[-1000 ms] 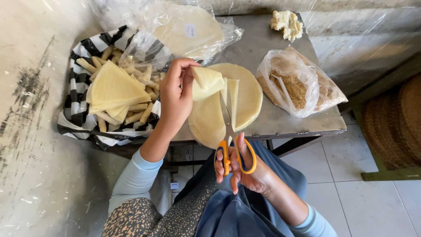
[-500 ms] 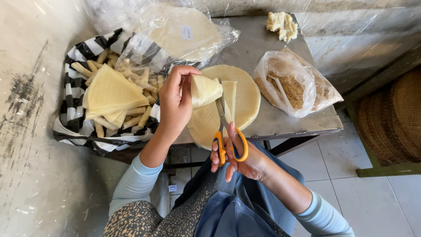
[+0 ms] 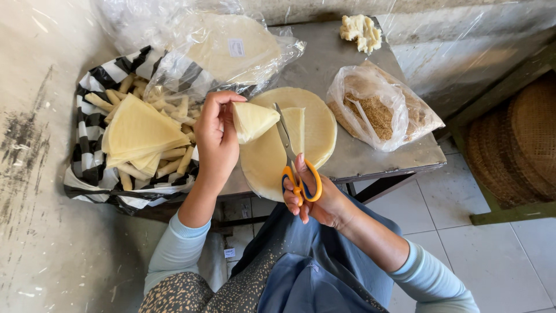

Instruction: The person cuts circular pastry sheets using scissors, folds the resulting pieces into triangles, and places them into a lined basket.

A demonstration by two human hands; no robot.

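My left hand [image 3: 217, 139] pinches a folded, cut wedge of pale thin pastry sheet [image 3: 252, 120] and lifts it off the round stack of sheets [image 3: 315, 124] on the grey metal table [image 3: 382, 156]. My right hand [image 3: 318, 200] grips orange-handled scissors [image 3: 292, 159]; their blades point up across the stack beside another cut strip [image 3: 295, 124]. To the left a black-and-white striped plastic bag [image 3: 92, 174] holds a pile of triangular cut sheets [image 3: 139, 130] and several rolled sticks.
A clear bag with more round sheets [image 3: 231, 46] lies at the table's back. A plastic bag of brown crumbly filling [image 3: 379, 110] sits at the right, a pale lump [image 3: 362, 29] behind it. Woven round trays [image 3: 521, 145] stand right on a tiled floor.
My left hand has pulled the cut wedge away to the left, free of the stack. The scissors have stayed over the stack, blades nearly closed.
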